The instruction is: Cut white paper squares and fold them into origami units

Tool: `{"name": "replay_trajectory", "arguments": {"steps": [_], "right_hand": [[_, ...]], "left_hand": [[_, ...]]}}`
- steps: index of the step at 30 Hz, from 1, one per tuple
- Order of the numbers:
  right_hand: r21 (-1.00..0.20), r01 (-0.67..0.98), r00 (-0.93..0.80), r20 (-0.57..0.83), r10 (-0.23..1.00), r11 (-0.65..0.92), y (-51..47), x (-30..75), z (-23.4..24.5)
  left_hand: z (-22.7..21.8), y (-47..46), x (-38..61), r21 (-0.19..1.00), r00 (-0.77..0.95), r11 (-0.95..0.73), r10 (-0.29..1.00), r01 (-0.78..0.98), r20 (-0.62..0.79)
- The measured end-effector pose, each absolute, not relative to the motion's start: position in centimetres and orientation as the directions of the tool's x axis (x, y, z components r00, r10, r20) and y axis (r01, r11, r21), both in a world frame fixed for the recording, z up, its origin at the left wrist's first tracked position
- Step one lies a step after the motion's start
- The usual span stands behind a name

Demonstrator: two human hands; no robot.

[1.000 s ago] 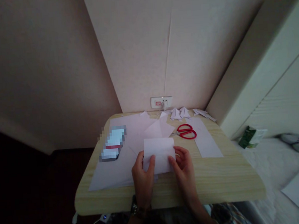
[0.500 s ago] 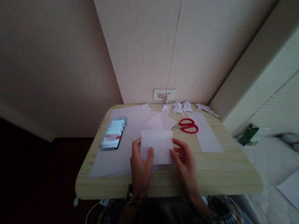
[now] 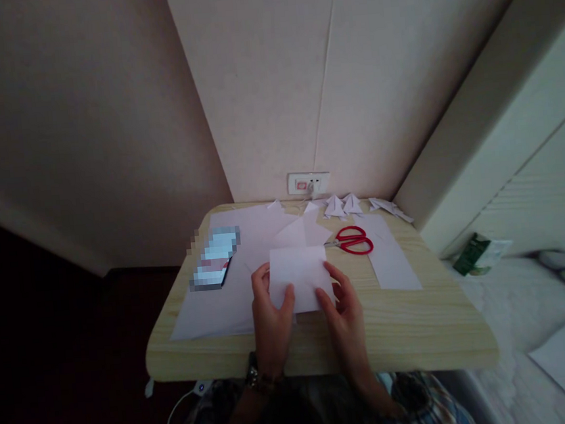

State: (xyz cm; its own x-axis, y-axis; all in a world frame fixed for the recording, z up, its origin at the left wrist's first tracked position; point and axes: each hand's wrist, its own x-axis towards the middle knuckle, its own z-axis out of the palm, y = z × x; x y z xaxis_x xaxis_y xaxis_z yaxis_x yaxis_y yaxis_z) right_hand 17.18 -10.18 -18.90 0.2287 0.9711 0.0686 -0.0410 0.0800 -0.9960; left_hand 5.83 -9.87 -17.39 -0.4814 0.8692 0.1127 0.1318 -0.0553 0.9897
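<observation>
A small white sheet of paper (image 3: 298, 275) stands tilted up above the light wooden table (image 3: 421, 325), held at its two lower corners. My left hand (image 3: 271, 320) pinches the lower left corner, thumb on the front of the paper. My right hand (image 3: 343, 312) pinches the lower right corner the same way. Under the hands lie larger white sheets (image 3: 221, 303). Red-handled scissors (image 3: 353, 239) lie just beyond and to the right of the held paper.
A phone (image 3: 213, 257) lies on the sheets at the left. Several folded paper shapes (image 3: 342, 204) sit along the back edge below a wall socket (image 3: 308, 183). A paper strip (image 3: 390, 255) lies on the right. A bed with a green packet (image 3: 471, 255) is further right.
The held paper and both hands stay in nearly the same grip; the view has shifted slightly and the fingers have adjusted a little at the lower corners.
</observation>
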Motion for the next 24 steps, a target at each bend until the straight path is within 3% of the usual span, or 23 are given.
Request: {"name": "replay_trajectory", "arguments": {"steps": [24], "right_hand": [[-0.988,-0.104,0.246,0.090,0.965,0.118,-10.2,16.8,-18.7]], "left_hand": [[-16.6,-10.7,5.8,0.971,-0.411,-0.131,0.889,0.199,0.204]]}}
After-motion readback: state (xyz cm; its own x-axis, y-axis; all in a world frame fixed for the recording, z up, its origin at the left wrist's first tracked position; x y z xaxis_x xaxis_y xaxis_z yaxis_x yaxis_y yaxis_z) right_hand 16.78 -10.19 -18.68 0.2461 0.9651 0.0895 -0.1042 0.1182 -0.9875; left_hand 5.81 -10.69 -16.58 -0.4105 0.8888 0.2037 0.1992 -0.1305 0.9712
